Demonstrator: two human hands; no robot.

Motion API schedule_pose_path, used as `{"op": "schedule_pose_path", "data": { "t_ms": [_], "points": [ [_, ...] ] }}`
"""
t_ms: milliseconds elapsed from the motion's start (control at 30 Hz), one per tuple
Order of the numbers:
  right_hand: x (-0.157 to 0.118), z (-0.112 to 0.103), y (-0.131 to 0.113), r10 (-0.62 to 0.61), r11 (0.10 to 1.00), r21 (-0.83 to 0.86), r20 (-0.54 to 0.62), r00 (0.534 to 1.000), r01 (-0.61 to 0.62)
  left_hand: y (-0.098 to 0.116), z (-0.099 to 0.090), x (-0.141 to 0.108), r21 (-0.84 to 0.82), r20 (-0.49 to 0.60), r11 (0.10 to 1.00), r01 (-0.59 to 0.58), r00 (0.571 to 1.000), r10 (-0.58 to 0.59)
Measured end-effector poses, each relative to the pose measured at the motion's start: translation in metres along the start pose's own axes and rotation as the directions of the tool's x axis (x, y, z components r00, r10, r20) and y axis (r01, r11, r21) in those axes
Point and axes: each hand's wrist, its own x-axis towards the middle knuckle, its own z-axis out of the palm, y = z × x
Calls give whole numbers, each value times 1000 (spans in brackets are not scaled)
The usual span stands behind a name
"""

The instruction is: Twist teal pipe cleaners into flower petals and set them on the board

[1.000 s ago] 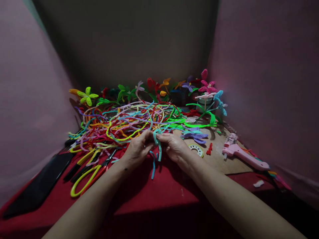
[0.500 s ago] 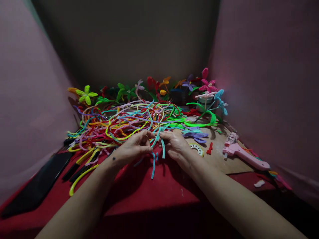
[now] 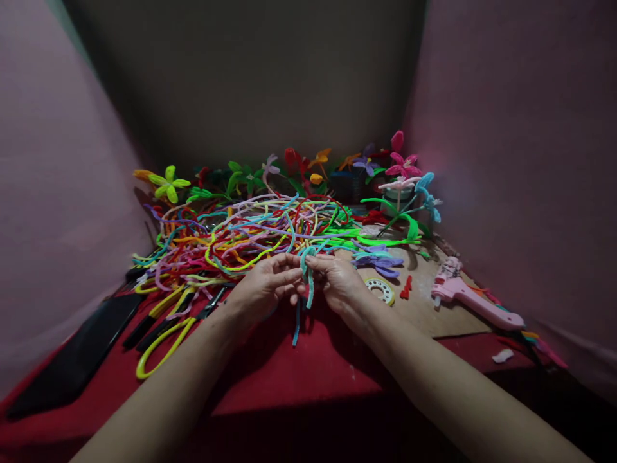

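Between my two hands, near the middle of the view, is a light teal pipe cleaner (image 3: 310,291) bent at the top, its end hanging down. My left hand (image 3: 272,281) pinches it from the left with thumb and forefinger, the other fingers curled below. On its other side my right hand (image 3: 334,276) grips it with the fingertips. A blue pipe cleaner piece (image 3: 297,325) shows just below my left fingers on the red cloth (image 3: 308,379). Behind the hands lies a heap of coloured pipe cleaners (image 3: 241,235).
Yellow-handled scissors (image 3: 166,344), pliers (image 3: 157,308) and a black flat object (image 3: 77,354) are at the left. On the right are a tape roll (image 3: 380,290), a purple piece (image 3: 380,262) and a pink glue gun (image 3: 475,299) on a board (image 3: 424,315). Pipe-cleaner flowers (image 3: 168,184) stand behind.
The teal pipe cleaner has shifted from two spread hanging ends to a closer bend with one end visible. My left fingers have moved slightly right and closer to my right hand.
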Motion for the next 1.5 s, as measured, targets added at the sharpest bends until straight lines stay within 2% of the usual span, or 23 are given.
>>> {"op": "schedule_pose_path", "data": {
  "t_ms": [67, 133, 300, 433, 533, 667, 800, 933, 1133, 1267, 1367, 1500],
  "points": [
    [0, 0, 0, -14, 1000, -9, 2, 1000, 14, -2, 1, 1, -4, 43, 999, 35, 998, -35],
    [2, -2, 1, -39, 998, -44, 7, 999, 40, -2, 2, 1, 21, 38, 998, 62, 997, -63],
    [5, -7, 2, -197, 956, -208, 59, 979, 205, 2, 6, -3, 166, -143, 985, 40, 990, -16],
    [6, -8, 1, -260, 923, -264, 114, 959, 282, 4, 11, -6, 335, -186, 941, 50, 982, 14],
    [6, -8, 1, -306, 920, -245, 44, 951, 307, 4, 15, -6, 371, -195, 928, 32, 980, 44],
    [6, -5, 0, -229, 967, -123, -36, 973, 223, 2, 13, -5, 309, -166, 951, 11, 985, 42],
    [6, -3, 0, -197, 979, -50, 28, 980, 198, 2, 5, -4, 108, -103, 994, 33, 994, -22],
    [8, -5, 1, -226, 972, -56, 59, 972, 229, 2, 1, -2, 26, -94, 998, 59, 994, -57],
    [6, -9, 6, -287, 929, -196, 150, 946, 313, -2, 7, -4, 104, -135, 994, -29, 990, 43],
    [3, -7, 5, -305, 880, -331, 154, 940, 340, -6, 7, -3, 128, -198, 992, -22, 979, 47],
    [2, -5, 2, -286, 873, -363, 159, 945, 325, -7, 5, -1, 106, -198, 994, 1, 980, 20],
    [2, -7, -1, -215, 858, -441, 161, 963, 265, -2, 1, 1, 64, -209, 997, -33, 977, 45]
  ]
}}
